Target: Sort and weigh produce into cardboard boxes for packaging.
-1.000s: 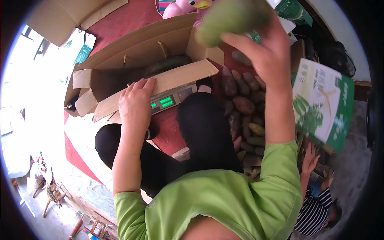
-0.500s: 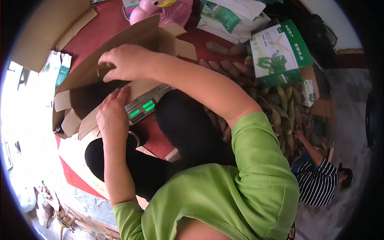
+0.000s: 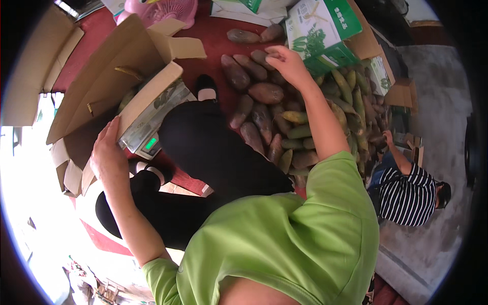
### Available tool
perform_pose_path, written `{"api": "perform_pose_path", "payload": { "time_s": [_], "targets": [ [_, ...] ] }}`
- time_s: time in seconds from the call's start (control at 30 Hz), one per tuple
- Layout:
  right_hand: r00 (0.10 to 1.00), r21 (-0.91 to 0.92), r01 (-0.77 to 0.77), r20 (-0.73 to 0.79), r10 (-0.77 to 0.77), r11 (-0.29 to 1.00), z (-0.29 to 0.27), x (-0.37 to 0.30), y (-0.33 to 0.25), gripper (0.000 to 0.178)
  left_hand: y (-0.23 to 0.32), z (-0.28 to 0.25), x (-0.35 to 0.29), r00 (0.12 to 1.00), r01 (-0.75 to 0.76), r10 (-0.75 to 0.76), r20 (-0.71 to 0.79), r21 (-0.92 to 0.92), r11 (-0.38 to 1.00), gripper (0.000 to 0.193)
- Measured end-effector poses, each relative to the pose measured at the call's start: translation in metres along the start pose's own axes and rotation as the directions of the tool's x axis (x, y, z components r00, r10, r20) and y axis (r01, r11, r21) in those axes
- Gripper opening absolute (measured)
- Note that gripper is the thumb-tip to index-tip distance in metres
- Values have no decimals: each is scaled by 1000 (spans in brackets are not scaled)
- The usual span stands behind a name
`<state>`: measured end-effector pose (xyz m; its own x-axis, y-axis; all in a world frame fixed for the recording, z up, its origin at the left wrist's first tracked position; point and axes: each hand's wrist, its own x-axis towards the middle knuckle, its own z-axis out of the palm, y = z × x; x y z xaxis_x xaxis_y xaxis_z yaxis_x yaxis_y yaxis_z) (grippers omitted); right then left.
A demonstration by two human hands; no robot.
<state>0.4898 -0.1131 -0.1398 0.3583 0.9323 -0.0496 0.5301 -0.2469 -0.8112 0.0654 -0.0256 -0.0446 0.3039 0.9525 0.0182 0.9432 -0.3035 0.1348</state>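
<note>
An open cardboard box (image 3: 99, 76) stands tilted at the left with its flaps up, printed on the side facing me. My left hand (image 3: 108, 152) rests on its near rim, fingers stretched along the edge. Beside the box's lower edge, a scale (image 3: 151, 145) shows lit green digits. My right hand (image 3: 288, 65) reaches over a heap of long vegetables, fingers apart and thumb separate. Its fingertips are at a brownish-purple tuber (image 3: 262, 59); whether they touch it I cannot tell. Other tubers (image 3: 266, 93) lie around it, with green-yellow, cucumber-like vegetables (image 3: 300, 131) to the right.
A green-and-white printed carton (image 3: 317, 30) stands behind the heap. A pink fan (image 3: 173, 12) is at the far edge of the red floor covering (image 3: 213, 35). At the right a person in a striped shirt (image 3: 409, 195) reaches toward the heap.
My right hand has moved from above the box over to the tubers on the right. My left hand stays at the box's rim. The view has shifted right.
</note>
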Motion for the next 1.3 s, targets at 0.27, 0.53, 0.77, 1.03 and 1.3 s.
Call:
{"api": "perform_pose_path", "payload": {
  "time_s": [0.27,0.53,0.77,1.03,1.3],
  "targets": [
    [892,-354,-444,-81,445,823,-9,-109,133,34,-8,3,1,1000,-12,12,2,-30,999,48],
    [898,-902,-205,-19,440,380,27,-160,154,63,-6,4,0,999,-42,41,-17,-14,999,41],
    [875,-965,-35,97,474,261,43,-150,182,48,2,2,-1,1000,17,-17,-3,-58,998,42],
    [866,-966,33,155,475,256,42,-144,180,23,2,4,2,1000,-3,2,-17,-63,998,44],
    [955,-858,-102,56,290,504,13,-134,122,43,-5,2,0,1000,-4,2,-31,-71,997,44]
  ]
}}
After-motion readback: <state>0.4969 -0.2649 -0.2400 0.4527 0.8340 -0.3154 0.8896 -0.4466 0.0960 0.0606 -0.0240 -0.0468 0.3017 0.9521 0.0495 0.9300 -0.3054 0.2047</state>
